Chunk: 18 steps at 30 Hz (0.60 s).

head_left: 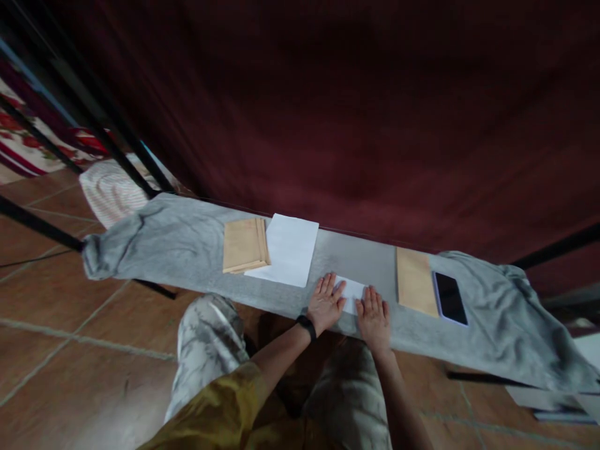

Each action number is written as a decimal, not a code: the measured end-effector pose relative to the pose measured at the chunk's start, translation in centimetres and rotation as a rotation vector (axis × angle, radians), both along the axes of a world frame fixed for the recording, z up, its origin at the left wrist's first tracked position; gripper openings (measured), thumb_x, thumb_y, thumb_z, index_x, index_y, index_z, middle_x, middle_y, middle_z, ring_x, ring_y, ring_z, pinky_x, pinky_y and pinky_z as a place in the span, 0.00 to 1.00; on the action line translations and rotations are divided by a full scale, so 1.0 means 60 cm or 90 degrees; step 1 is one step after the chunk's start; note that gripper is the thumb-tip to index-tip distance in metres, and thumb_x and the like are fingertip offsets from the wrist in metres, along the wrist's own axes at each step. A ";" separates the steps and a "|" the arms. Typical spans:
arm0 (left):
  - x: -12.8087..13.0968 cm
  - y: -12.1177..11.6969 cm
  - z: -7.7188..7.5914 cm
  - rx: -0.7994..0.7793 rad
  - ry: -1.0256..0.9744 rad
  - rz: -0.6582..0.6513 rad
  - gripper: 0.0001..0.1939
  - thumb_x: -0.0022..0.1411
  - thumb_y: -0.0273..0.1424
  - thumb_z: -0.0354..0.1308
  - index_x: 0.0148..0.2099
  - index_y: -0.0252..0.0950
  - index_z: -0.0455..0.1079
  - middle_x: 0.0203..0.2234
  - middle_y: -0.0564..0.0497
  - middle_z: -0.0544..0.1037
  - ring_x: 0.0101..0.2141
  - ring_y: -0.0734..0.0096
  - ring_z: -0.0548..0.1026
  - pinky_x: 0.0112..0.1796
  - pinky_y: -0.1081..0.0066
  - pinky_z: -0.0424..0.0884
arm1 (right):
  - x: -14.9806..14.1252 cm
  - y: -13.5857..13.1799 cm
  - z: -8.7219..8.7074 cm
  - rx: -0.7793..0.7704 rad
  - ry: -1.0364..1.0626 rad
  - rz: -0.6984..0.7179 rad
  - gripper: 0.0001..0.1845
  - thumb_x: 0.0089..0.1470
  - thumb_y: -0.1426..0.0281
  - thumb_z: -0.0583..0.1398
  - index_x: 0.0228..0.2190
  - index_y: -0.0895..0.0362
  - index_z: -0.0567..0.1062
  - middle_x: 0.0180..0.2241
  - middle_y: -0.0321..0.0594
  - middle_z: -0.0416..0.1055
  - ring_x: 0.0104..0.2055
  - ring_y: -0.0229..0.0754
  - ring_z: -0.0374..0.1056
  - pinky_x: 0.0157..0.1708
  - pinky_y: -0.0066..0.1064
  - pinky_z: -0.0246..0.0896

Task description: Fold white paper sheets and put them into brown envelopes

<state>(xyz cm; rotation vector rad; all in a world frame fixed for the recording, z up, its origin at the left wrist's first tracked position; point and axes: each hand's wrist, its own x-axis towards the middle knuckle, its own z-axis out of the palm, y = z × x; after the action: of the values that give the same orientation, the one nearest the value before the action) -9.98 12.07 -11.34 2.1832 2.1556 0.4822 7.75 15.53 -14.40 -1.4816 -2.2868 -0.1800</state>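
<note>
A small folded white sheet of paper (352, 295) lies at the front edge of the cloth-covered bench. My left hand (325, 302) rests flat on its left side, fingers stretched out, with a black band on the wrist. On its right side lies my right hand (375, 319), also flat with fingers extended. To the left, a larger white sheet of paper (293, 250) lies partly under a pile of brown envelopes (244, 245). A single brown envelope (416, 281) sits to the right of my right hand.
A phone (450, 298) with a dark screen lies beside the right envelope. Grey cloth (178, 240) covers the narrow bench and bunches at both ends. A dark red curtain (356, 125) hangs behind it. Black metal bars (42, 223) stand at the left.
</note>
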 end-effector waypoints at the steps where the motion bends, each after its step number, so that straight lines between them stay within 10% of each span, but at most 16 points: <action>1: 0.001 0.000 0.001 0.001 0.004 -0.003 0.28 0.71 0.44 0.44 0.69 0.41 0.56 0.70 0.44 0.53 0.68 0.56 0.51 0.66 0.49 0.45 | 0.000 0.000 0.001 0.000 0.003 0.001 0.32 0.69 0.59 0.41 0.65 0.65 0.57 0.64 0.58 0.59 0.65 0.56 0.56 0.62 0.52 0.49; 18: 0.025 0.014 0.011 0.044 0.067 -0.205 0.26 0.73 0.37 0.41 0.68 0.32 0.57 0.68 0.43 0.57 0.67 0.63 0.54 0.66 0.58 0.46 | -0.003 0.000 0.000 -0.028 0.020 -0.008 0.31 0.68 0.60 0.42 0.66 0.63 0.57 0.65 0.55 0.58 0.66 0.56 0.55 0.63 0.53 0.45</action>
<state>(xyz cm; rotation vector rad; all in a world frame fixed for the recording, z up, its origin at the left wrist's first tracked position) -8.50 12.88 -10.70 2.5816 1.8014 0.4361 7.59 15.55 -14.41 -1.5102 -2.2711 -0.1106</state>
